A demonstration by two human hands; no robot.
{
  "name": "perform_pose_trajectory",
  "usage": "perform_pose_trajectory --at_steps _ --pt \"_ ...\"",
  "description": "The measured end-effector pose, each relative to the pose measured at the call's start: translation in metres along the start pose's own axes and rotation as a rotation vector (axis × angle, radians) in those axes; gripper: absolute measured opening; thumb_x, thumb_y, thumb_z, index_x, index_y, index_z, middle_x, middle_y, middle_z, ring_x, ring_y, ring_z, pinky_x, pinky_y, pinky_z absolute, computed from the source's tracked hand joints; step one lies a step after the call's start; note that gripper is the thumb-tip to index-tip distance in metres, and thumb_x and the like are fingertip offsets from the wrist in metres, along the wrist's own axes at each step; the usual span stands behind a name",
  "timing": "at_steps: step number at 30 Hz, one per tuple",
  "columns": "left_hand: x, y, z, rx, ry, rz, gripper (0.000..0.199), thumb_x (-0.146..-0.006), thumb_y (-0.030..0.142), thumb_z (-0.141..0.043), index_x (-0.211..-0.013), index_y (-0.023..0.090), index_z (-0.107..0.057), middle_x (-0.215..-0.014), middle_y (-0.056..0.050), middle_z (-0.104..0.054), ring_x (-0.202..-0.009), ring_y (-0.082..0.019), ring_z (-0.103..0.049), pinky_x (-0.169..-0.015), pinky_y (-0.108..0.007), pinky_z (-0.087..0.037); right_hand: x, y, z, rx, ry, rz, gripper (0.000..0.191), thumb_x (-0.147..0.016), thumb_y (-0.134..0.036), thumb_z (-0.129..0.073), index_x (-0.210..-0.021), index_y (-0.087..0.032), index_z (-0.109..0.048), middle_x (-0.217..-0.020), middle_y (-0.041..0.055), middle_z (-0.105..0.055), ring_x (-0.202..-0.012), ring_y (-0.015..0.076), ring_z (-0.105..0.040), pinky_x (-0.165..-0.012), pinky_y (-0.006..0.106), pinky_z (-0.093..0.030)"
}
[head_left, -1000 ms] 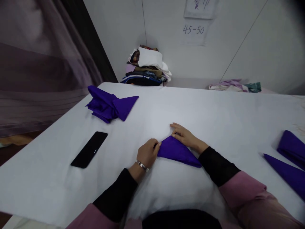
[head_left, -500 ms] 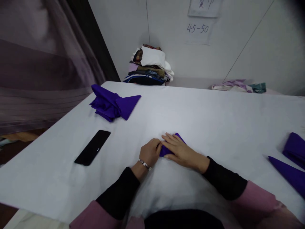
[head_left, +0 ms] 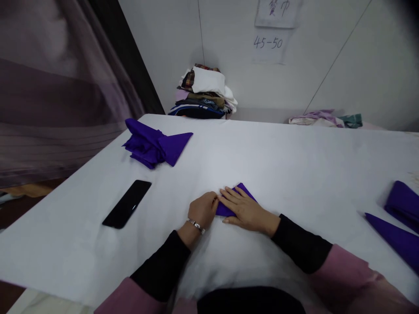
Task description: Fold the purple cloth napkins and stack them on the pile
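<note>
White table (head_left: 294, 165) spreads before you, a phone (head_left: 127, 204) at left. Your right hand (head_left: 247, 211), open and flat, has come down on the purple cloth (head_left: 224, 211), now folded narrower; your left hand (head_left: 201, 212), curled nearly closed, pinches its left end.

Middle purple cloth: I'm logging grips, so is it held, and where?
The left hand pinches the purple cloth at its left end; the right hand lies flat across it.

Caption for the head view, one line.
Right hand flat on folded purple cloth, left hand at its edge, black phone nearby.
</note>
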State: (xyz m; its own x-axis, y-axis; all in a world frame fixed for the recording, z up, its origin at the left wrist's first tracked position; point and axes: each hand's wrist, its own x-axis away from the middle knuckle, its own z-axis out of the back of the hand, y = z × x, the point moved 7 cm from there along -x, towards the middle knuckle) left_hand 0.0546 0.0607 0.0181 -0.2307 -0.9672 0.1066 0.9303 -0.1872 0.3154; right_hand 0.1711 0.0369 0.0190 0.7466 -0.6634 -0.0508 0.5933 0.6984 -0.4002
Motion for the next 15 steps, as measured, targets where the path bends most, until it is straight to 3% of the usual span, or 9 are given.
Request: perform_pose_trajectory --at_steps 6,10,12,15 --pt "-0.001 -0.025 0.013 0.125 -0.014 0.084 0.014 -0.083 0.034 -0.052 -0.078 0.025 -0.061 -0.072 0.003 -0.066 -0.069 -0.015 -0.058 -0.057 -0.025 -0.035 0.002 0.001 -0.002 0.012 -0.006 0.009 0.073 -0.085 -0.063 -0.036 -0.143 -0.021 -0.022 -0.149 0.0097 -0.019 -0.138 0.0261 -0.011 -0.11 0.049 -0.011" --pt "0.007 -0.059 0.032 0.165 0.117 0.231 0.016 -0.082 0.032 -0.05 -0.081 0.024 -0.063 -0.072 0.001 -0.065 -0.069 -0.015 -0.058 -0.059 -0.025 -0.037 0.002 0.001 -0.004 0.014 -0.008 0.021 0.073 -0.085 -0.062 -0.037 -0.143 -0.021 -0.023 -0.149 0.0098 -0.021 -0.137 0.0265 -0.012 -0.11 0.05 -0.012" --pt "0.013 -0.063 0.036 0.252 0.151 0.193 0.017 -0.082 0.034 -0.051 -0.083 0.023 -0.064 -0.073 0.001 -0.065 -0.069 -0.015 -0.057 -0.061 -0.025 -0.04 0.002 0.002 -0.004 0.012 -0.007 0.022 0.073 -0.085 -0.062 -0.038 -0.143 -0.022 -0.022 -0.149 0.0097 -0.022 -0.137 0.0267 -0.013 -0.11 0.05 -0.012" --pt "0.02 -0.048 0.03 0.426 0.057 -0.024 0.018 -0.079 0.035 -0.057 -0.09 0.023 -0.065 -0.081 0.0 -0.064 -0.069 -0.013 -0.057 -0.065 -0.024 -0.043 0.002 0.002 -0.003 0.013 0.003 0.017 0.072 -0.085 -0.061 -0.039 -0.144 -0.023 -0.021 -0.149 0.0091 -0.022 -0.137 0.0272 -0.014 -0.109 0.051 -0.014"
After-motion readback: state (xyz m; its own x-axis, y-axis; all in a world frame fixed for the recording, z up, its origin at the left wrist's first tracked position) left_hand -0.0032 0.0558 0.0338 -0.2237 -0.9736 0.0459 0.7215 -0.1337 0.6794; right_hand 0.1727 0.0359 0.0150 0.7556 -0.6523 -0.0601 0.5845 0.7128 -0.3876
